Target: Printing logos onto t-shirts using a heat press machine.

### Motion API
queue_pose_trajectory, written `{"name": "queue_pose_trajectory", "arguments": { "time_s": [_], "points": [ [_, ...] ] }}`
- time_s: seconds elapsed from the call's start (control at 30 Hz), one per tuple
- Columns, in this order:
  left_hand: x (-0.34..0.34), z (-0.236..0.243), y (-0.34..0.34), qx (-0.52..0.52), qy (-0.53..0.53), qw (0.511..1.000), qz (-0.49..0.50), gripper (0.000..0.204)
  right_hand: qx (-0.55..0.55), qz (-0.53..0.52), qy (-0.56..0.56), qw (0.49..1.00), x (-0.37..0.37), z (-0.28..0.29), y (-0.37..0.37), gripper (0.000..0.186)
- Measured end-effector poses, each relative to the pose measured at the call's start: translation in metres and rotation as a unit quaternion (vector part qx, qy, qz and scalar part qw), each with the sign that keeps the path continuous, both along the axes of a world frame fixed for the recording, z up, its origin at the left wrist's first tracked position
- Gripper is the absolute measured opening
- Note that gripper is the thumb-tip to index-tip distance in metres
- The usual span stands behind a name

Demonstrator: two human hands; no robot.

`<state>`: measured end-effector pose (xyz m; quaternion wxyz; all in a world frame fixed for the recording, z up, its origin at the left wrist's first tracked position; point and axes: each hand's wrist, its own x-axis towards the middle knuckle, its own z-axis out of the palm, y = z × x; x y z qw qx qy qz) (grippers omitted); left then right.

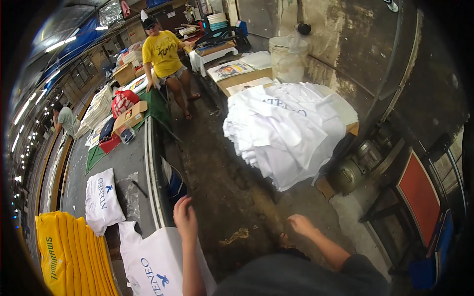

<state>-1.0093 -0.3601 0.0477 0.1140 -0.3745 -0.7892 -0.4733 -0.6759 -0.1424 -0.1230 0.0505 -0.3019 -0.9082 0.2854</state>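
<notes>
My left hand [185,219] is raised beside the long table's edge, its fingers loosely bent and apart, holding nothing. Just below and left of it, a white printed T-shirt [133,246] lies over the table edge, partly behind my forearm. My right hand [300,225] hangs over the floor with its fingers relaxed and nothing in them. Beyond that hand, a large heap of white T-shirts [281,133] covers a table, with blue print on the top one. A folded white T-shirt [103,200] and a row of overlapping yellow shirts [74,251] lie at the left.
A person in a yellow shirt [165,52] stands between the tables, and another person [66,121] leans at far left. An open cardboard box [131,117] sits on the long table [133,163]. At right are a red framed screen [418,197] and a motor-like machine [348,172].
</notes>
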Motion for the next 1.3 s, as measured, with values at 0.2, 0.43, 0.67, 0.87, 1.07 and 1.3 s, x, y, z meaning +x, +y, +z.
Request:
{"name": "queue_pose_trajectory", "arguments": {
  "time_s": [0.2,0.43,0.67,0.87,1.07,1.3],
  "points": [
    [0.044,0.036,0.212,-0.007,0.126,0.972,-0.199,0.035,-0.002,-0.219,0.102,0.97,0.098,0.013,0.093,0.017],
    [0.057,0.014,0.407,-0.115,0.337,0.899,-0.253,0.057,-0.076,-0.341,0.162,0.923,0.148,0.023,0.122,0.017],
    [0.039,0.011,0.47,-0.351,0.222,0.831,-0.37,0.034,-0.08,-0.426,0.161,0.887,0.159,0.048,0.154,0.014],
    [0.023,0.011,0.452,-0.397,-0.02,0.65,-0.648,0.04,0.021,-0.371,0.257,0.892,0.078,0.102,0.259,0.012],
    [-0.063,0.016,0.491,-0.314,0.2,0.872,-0.317,0.053,0.163,-0.171,0.28,0.93,-0.085,0.165,0.374,0.028],
    [-0.039,0.059,0.467,-0.254,-0.024,0.76,-0.597,0.027,0.208,-0.15,0.05,0.965,-0.149,0.153,0.431,0.042]
  ]
}}
